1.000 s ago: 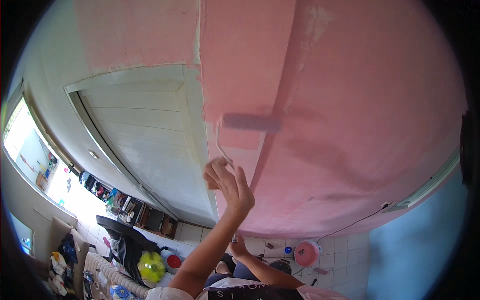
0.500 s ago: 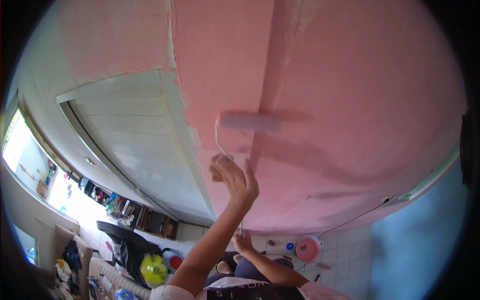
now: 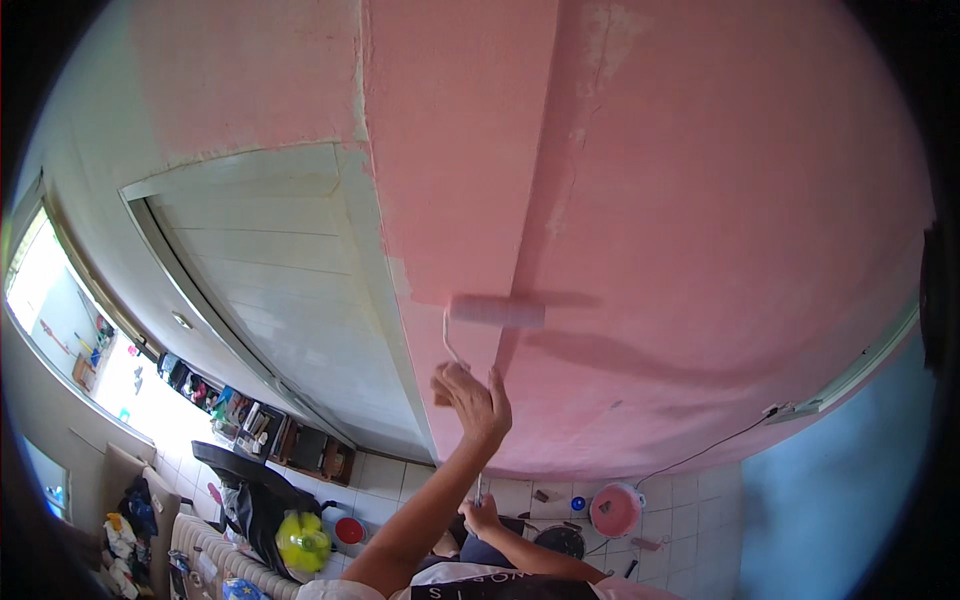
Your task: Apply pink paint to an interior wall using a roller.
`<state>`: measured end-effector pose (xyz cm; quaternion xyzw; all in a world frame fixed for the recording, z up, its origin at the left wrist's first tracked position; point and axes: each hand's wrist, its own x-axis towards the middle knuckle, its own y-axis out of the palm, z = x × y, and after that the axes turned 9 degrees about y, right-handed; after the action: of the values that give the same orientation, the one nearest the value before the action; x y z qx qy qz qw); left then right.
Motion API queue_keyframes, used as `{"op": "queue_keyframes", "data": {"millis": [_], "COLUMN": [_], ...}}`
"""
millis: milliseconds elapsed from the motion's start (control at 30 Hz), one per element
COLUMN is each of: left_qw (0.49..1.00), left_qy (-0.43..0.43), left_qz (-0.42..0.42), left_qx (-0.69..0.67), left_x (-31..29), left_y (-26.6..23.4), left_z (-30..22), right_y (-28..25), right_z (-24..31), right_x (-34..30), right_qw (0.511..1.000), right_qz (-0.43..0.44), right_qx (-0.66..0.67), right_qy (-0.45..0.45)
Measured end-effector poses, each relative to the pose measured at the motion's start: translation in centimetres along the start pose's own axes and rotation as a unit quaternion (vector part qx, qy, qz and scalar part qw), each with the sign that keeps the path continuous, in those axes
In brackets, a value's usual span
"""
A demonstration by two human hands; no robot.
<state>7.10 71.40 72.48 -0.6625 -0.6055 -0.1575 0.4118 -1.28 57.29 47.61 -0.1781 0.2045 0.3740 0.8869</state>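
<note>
A paint roller (image 3: 497,311) with a pink-wet sleeve lies flat against the pink surface (image 3: 700,200) overhead, beside the edge of the pale unpainted strip. My left hand (image 3: 475,400) is raised and closed around the roller's thin handle just under the frame. Lower down, my right hand (image 3: 480,516) grips the bottom end of the same handle, close to my chest. Both forearms rise from the lower edge of the picture.
A white panelled section (image 3: 270,270) adjoins the pink area on the left. Below are a pink paint bucket (image 3: 615,510) on a tiled floor, a yellow bag (image 3: 300,540), a cluttered shelf (image 3: 280,430), a bright window (image 3: 50,320), a blue wall (image 3: 830,510) and a thin cable (image 3: 700,452).
The roller has slid down the picture along the pink surface, toward me. My left hand has dropped slightly with it, and my right hand stays low on the handle.
</note>
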Motion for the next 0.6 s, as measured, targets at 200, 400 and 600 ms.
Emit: {"op": "queue_keyframes", "data": {"millis": [200,400,600], "left_qw": [0.994,0.997,0.995], "left_qy": [0.07,-0.019,-0.078], "left_qz": [-0.073,-0.059,-0.039], "left_qx": [-0.04,0.038,0.046], "left_x": [9.3,7.0,2.4], "left_y": [-2.6,-4.7,-7.2], "left_z": [-4.6,-2.7,5.6], "right_y": [-0.2,5.1,7.4], "right_z": [13.0,8.8,2.7], "right_x": [2.2,-0.8,-3.6], "right_qw": [0.995,0.973,0.998], "right_qz": [0.013,0.006,0.002], "right_qx": [0.072,0.15,0.027], "right_qy": [-0.074,-0.175,-0.063]}}
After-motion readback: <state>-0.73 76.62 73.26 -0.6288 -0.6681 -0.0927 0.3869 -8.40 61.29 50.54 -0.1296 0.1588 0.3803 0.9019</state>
